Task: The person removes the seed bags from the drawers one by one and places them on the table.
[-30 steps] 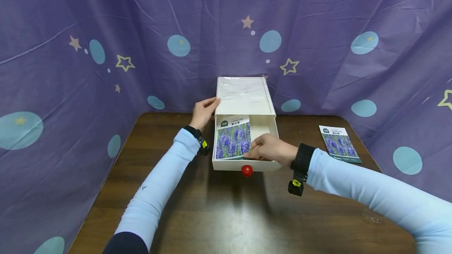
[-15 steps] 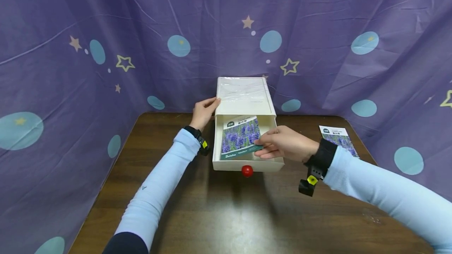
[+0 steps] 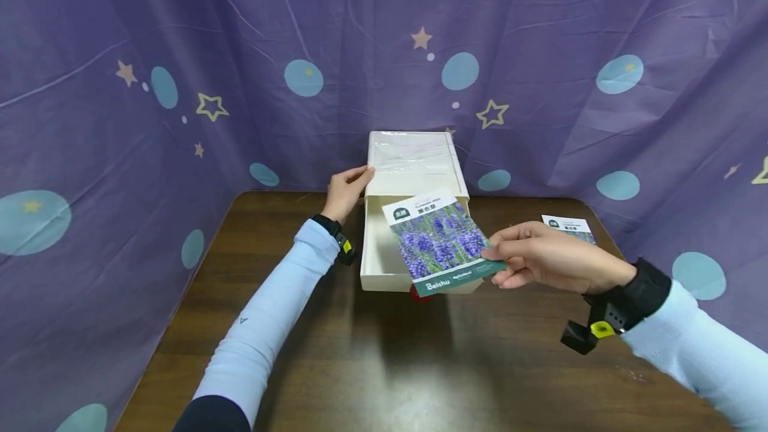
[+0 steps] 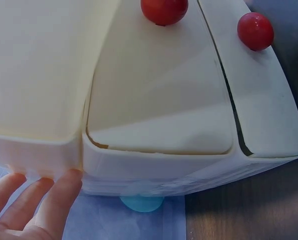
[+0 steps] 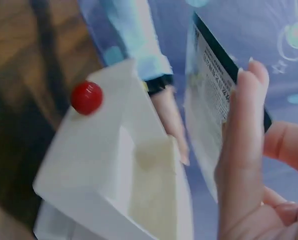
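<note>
A flower seed packet point(image 3: 441, 239) with a purple lavender picture is held tilted over the front of a pulled-out white drawer point(image 3: 384, 282). My right hand point(image 3: 546, 255) pinches the packet by its lower right corner; in the right wrist view its printed back point(image 5: 208, 100) faces the camera. The white drawer cabinet point(image 3: 414, 159) stands at the back of the table. My left hand point(image 3: 346, 193) rests against its left side, with straight fingers point(image 4: 56, 200) touching the wall in the left wrist view. The packet partly covers the drawer's red knob point(image 3: 418, 295).
A second seed packet point(image 3: 570, 227) lies on the wooden table point(image 3: 288, 365) at the right, partly hidden by my right hand. Lower drawer fronts with red knobs point(image 4: 255, 31) show in the left wrist view. A purple curtain point(image 3: 372, 52) hangs behind the cabinet.
The right hand has picked up the seed packet from the drawer and moved it up, right and toward me. The left hand has stayed on the cabinet.
</note>
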A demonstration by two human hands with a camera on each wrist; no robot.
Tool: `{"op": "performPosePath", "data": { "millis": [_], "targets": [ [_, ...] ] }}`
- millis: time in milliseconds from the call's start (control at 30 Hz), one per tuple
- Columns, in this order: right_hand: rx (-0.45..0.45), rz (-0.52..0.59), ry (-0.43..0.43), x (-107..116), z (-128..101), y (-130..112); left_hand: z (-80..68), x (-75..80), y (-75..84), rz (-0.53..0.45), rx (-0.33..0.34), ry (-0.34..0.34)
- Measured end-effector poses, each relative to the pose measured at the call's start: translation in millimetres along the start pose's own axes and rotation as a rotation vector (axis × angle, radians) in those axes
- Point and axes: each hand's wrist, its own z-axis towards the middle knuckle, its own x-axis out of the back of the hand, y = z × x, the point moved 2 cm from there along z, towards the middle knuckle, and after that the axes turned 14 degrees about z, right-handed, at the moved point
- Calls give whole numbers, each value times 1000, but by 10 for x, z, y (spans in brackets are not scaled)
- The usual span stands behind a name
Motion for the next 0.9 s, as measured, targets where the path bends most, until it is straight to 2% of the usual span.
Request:
{"op": "performPosePath", "data": {
  "millis": [100,233,333,467,567,767,900],
  "targets": [
    [68,18,16,128,-130,-32,-3,0,10,4,1,-3],
    [140,88,86,383,-237,-57,-3,0,7,22,3,2],
    [163,116,160,619,-283,-48,-3,0,-1,30,10,6],
    [131,63,316,959,-316,8,-1,-2,-7,27,15,7],
    [85,27,402,1209,-322,102,-11,2,-3,33,16,4],
    [28,107,527,1695,-328,424,-38,-9,12,31,18,-6],
    [-12,77,589,1988,-282,740,-37,-9,11,26,13,-4]
  ]
}}
